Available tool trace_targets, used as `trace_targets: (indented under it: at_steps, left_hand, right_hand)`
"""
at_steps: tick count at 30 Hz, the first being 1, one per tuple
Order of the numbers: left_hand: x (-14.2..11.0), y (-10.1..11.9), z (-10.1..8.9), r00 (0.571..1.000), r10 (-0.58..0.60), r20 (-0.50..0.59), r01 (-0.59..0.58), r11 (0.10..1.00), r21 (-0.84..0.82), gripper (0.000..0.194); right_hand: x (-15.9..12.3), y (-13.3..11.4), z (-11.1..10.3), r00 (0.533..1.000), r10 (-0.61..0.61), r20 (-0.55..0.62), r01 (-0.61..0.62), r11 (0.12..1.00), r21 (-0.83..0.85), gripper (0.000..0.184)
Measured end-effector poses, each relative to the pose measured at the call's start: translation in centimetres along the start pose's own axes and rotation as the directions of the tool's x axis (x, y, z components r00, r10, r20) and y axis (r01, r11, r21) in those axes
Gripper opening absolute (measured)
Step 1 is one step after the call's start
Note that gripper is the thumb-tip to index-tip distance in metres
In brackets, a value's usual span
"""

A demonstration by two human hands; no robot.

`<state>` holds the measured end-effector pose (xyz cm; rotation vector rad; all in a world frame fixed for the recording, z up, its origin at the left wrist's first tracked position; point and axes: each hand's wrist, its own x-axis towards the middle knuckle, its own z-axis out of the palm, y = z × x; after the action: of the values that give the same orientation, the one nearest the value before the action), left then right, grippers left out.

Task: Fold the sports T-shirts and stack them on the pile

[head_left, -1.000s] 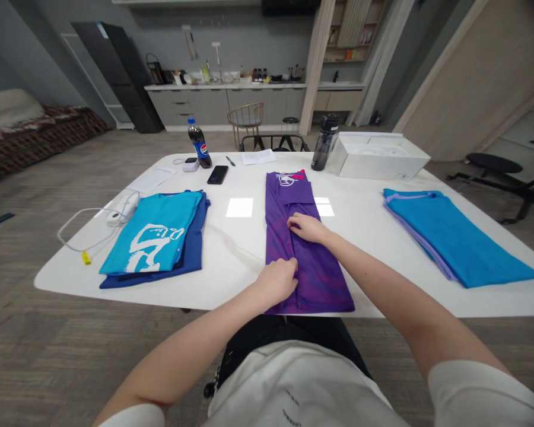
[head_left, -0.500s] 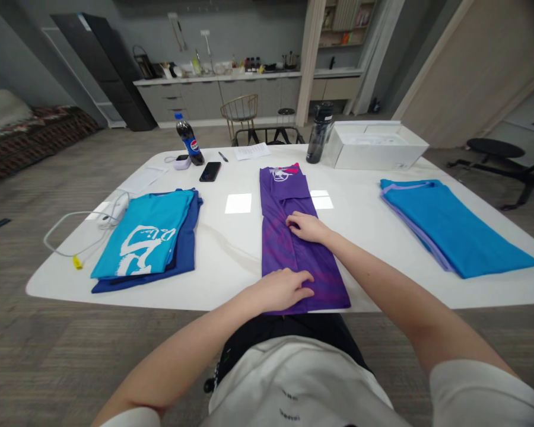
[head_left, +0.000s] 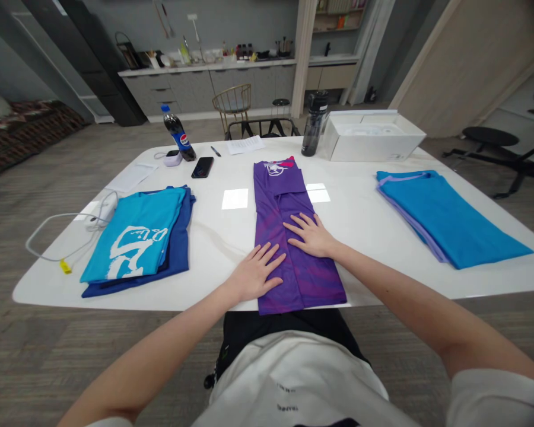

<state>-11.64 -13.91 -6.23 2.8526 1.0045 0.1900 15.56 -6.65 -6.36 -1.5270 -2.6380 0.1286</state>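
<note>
A purple shirt [head_left: 276, 207], folded into a long narrow strip, lies on the white table [head_left: 222, 231] in front of me. Its far end shows a white print and a bit of pink; its near end reaches the table edge. My left hand [head_left: 256, 274] rests flat on the strip's left side, fingers spread. On the right side, a little farther up, my right hand [head_left: 312, 236] also presses flat with fingers apart. Neither hand grips the cloth.
At left lie folded blue shirts [head_left: 137, 231], beside a white cable [head_left: 48, 214]. Folded blue cloth [head_left: 449, 219] lies at right. Toward the back stand a cola bottle [head_left: 178, 133], a phone [head_left: 202, 167], a black water bottle [head_left: 315, 124] and a white box [head_left: 369, 142].
My left hand has moved left and forward on the purple shirt and spread its fingers. My right hand has uncurled and flattened onto the cloth. The view has shifted slightly.
</note>
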Motion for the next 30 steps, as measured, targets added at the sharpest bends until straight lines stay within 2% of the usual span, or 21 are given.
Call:
trace_targets:
  at_steps: [4,9,13,14,18,20,24,27,30]
  left_hand:
    - [-0.3,0.4,-0.2,0.999,-0.035,0.006,0.035,0.999,-0.026,0.069]
    - [0.2,0.1,-0.7,0.999,-0.034,0.019,0.036,0.991,-0.127,0.069]
    - [0.0,-1.4,-1.1,0.998,0.067,-0.014,-0.068,0.954,-0.292,0.043]
    - [-0.2,-1.8,-1.2,0.995,0.096,-0.019,-0.096,0.936,-0.339,0.043]
    - [-1.5,-2.8,-1.8,0.985,0.169,0.017,-0.138,0.851,-0.506,0.066]
    - [-2.1,-2.9,-2.2,0.982,0.180,0.051,-0.121,0.819,-0.561,0.067]
    - [-2.6,-2.6,-2.9,0.976,0.183,0.121,-0.076,0.801,-0.594,0.053]
    - [-2.7,-2.4,-2.9,0.968,0.200,0.150,-0.080,0.816,-0.573,0.045]
    - [-2.9,-1.9,-2.5,0.977,0.163,0.138,-0.061,0.832,-0.551,0.035]
  right_hand:
    - [-0.2,0.4,0.4,0.999,0.032,0.025,-0.032,0.999,0.016,0.066]
    - [-0.5,0.1,0.3,0.999,-0.031,0.027,0.030,0.999,0.044,0.063]
    - [-1.9,0.2,-0.3,0.993,-0.118,-0.030,0.121,0.985,0.122,0.057]
    - [-2.5,0.4,-0.5,0.989,-0.138,-0.058,0.145,0.978,0.150,0.053]
    - [-6.1,2.2,-1.7,0.977,-0.149,-0.153,0.188,0.939,0.287,0.031]
    - [-8.2,3.1,-2.4,0.981,-0.153,-0.123,0.188,0.913,0.361,0.030]
    - [-11.6,3.6,-3.9,0.980,-0.198,0.034,0.160,0.870,0.467,0.029]
    - [-12.7,3.1,-4.4,0.972,-0.211,0.102,0.142,0.875,0.463,0.023]
    - [-12.9,2.3,-4.3,0.972,-0.199,0.126,0.128,0.895,0.427,0.021]
